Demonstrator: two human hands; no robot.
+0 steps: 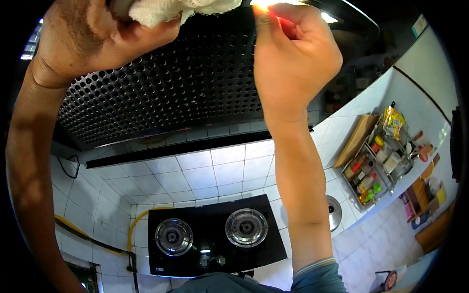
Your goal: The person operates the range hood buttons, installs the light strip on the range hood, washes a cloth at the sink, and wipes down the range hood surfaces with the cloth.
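Observation:
Raised at the upper left, my left hand [102, 41] is closed around a crumpled white cloth [183, 10], which the top edge of the view cuts off. My right hand [295, 63] is up by the bright lamp [279, 2] of a black range hood, its fingers curled and pressed together. Glare and the frame edge hide whatever those fingertips hold or touch. Behind both hands slopes the hood's perforated black panel [176, 93].
Below the hood lies a black two-burner gas stove [210, 259] on a white-tiled counter. A yellow hose [131, 229] runs at its left. To the right are a pot lid [334, 215], a wooden board [356, 139] and a rack of bottles [366, 183].

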